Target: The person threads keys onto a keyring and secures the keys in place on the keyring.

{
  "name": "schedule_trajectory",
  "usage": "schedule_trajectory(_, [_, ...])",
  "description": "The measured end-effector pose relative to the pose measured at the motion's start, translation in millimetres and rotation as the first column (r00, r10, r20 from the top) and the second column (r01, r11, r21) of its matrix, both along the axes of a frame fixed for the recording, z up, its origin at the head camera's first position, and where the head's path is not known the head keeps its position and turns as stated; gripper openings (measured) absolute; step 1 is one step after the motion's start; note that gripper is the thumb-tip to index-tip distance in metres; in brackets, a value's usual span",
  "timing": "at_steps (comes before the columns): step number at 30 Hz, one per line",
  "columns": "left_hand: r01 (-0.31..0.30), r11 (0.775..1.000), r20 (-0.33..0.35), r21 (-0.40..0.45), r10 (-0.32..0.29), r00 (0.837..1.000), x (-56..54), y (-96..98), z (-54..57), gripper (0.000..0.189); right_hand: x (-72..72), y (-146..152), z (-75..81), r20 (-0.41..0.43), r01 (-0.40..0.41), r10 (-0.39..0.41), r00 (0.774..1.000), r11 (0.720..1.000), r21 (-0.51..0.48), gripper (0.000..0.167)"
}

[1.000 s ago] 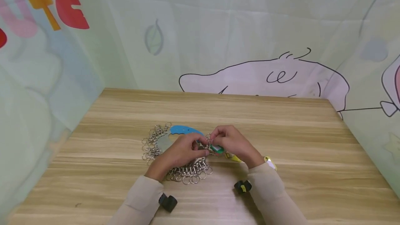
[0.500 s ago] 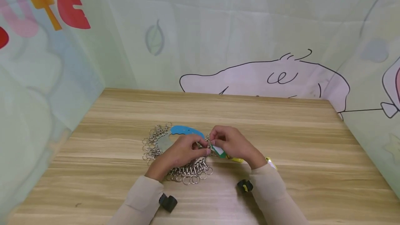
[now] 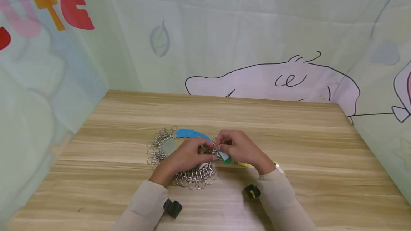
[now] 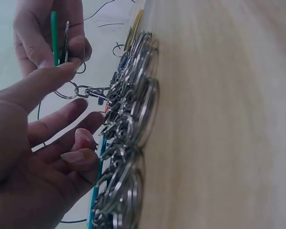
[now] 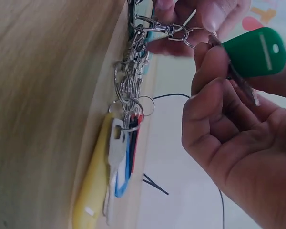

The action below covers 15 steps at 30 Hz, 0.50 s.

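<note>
In the head view my left hand (image 3: 189,154) is over a key holder with a blue handle (image 3: 192,133) and a grey plate (image 3: 168,146), fringed with many swivel clips and rings. Its thumb and a finger pinch the split ring of one swivel clip (image 5: 167,31), lifted from the rest. Facing it, my right hand (image 3: 239,145) pinches a metal key (image 5: 245,88) with a green key tag (image 5: 257,52), held against that ring. Fingertips partly cover where key and ring meet, so whether the key is threaded on cannot be told.
Other keys hang on nearby clips: a silver key (image 5: 117,148) with a yellow tag (image 5: 93,176), plus a blue tag (image 5: 121,186) and a red tag (image 5: 136,152). The wooden table (image 3: 128,113) meets a printed cloth wall behind. Black devices (image 3: 172,208) sit at both wrists.
The green tag has swung round to hang lower and slightly right, showing more of its white label. My right hand has shifted slightly right; the left stays almost in place.
</note>
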<state>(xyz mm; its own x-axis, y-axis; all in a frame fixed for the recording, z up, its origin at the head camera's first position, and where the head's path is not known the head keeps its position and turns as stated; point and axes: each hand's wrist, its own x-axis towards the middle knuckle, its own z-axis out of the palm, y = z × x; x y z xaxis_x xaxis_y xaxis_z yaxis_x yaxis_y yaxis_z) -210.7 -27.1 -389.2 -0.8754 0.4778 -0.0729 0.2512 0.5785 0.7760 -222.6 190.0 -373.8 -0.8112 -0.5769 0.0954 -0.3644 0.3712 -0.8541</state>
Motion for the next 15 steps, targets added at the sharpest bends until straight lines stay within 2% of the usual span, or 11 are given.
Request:
schedule_trajectory(3, [0.01,1.0,-0.009,0.011,-0.009,1.0,0.5,0.0,0.8,0.039,-1.3,0.4,-1.9,0.089,0.038,-0.037,0.995,0.999,-0.009,0.012])
schedule_trajectory(7, [0.034,0.999,-0.037,0.028,-0.033,0.999,0.8,0.8,1.3,0.037,-2.5,2.1,-3.9,0.185,0.075,-0.068,0.98,0.997,-0.034,0.012])
schedule_trajectory(15, [0.032,0.999,-0.069,0.024,-0.031,0.997,2.3,1.2,1.7,0.028,-2.6,2.1,-4.7,0.243,0.096,-0.082,0.967,0.994,-0.046,0.009])
